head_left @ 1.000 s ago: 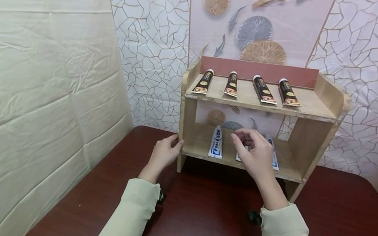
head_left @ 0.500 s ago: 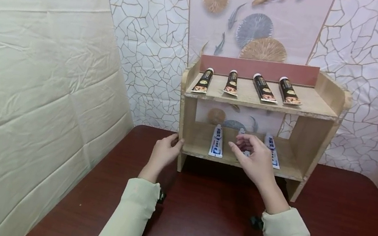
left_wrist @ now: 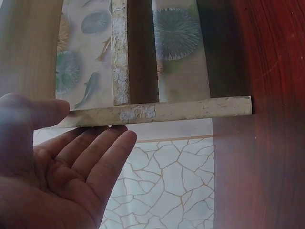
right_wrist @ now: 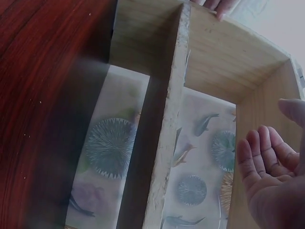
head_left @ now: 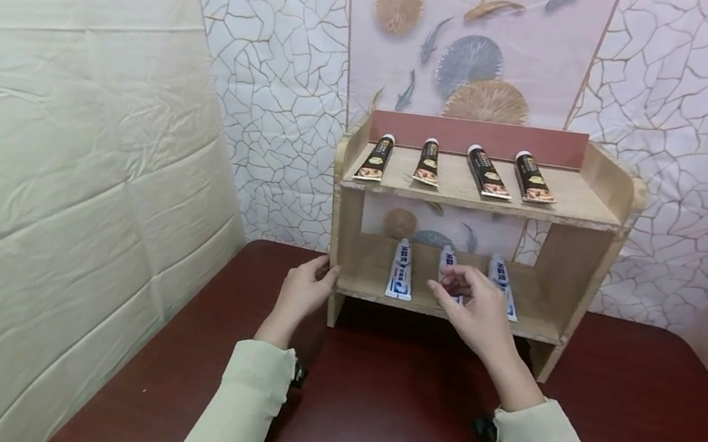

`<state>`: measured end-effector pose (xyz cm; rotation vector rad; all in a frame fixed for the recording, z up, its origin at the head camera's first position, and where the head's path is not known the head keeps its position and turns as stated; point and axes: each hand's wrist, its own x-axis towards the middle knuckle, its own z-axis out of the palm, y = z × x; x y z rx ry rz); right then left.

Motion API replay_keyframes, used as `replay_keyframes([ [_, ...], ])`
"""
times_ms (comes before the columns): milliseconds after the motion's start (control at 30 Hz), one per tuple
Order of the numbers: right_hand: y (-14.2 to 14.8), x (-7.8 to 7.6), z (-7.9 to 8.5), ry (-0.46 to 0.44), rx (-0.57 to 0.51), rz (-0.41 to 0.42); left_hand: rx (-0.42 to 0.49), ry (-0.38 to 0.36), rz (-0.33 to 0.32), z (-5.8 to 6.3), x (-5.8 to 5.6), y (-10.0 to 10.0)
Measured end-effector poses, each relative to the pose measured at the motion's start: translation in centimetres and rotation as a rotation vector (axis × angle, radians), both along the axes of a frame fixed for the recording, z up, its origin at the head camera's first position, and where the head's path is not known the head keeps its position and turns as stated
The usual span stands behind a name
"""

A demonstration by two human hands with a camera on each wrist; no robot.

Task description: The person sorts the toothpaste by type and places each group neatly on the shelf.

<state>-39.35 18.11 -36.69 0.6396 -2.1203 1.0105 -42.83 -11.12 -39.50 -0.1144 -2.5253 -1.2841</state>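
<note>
My left hand (head_left: 305, 290) grips the left side panel of a small two-tier wooden shelf (head_left: 365, 255). In the left wrist view the thumb lies on one side of the panel's edge (left_wrist: 181, 110) and the fingers on the other. My right hand (head_left: 477, 306) hovers before the lower tier, fingers loosely curled and nothing between them. It partly covers the middle white-and-blue toothpaste tube (head_left: 448, 260). Similar tubes lie to its left (head_left: 402, 271) and right (head_left: 503, 287). In the right wrist view the empty right hand (right_wrist: 276, 167) is beside the shelf's boards.
Several black toothpaste tubes (head_left: 428, 161) lie in a row on the upper tier, before a reddish back strip (head_left: 482, 138). The shelf stands on a dark red table (head_left: 356, 411). Behind is a patterned wall (head_left: 279, 81); a cream cloth (head_left: 52, 160) hangs at the left.
My right hand has drawn slightly down and back from the lower tier, uncovering more of the middle and right white-and-blue tubes. My left hand keeps its place on the panel.
</note>
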Motion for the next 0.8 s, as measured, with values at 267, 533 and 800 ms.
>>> replay_keyframes([
  [267, 0.0, -0.1, 0.2, -0.025, 0.031, 0.005, -0.038, 0.057, 0.002, 0.5, 0.2, 0.2],
  [533, 0.6, 0.4, -0.1, -0.124, 0.173, -0.015, -0.113, -0.02, -0.04, 1.4, 1.0, -0.2],
  [800, 2.5, 2.2, -0.9, -0.246, 0.34, -0.062, -0.299, -0.036, -0.029, 0.4, 3.5, -1.1],
])
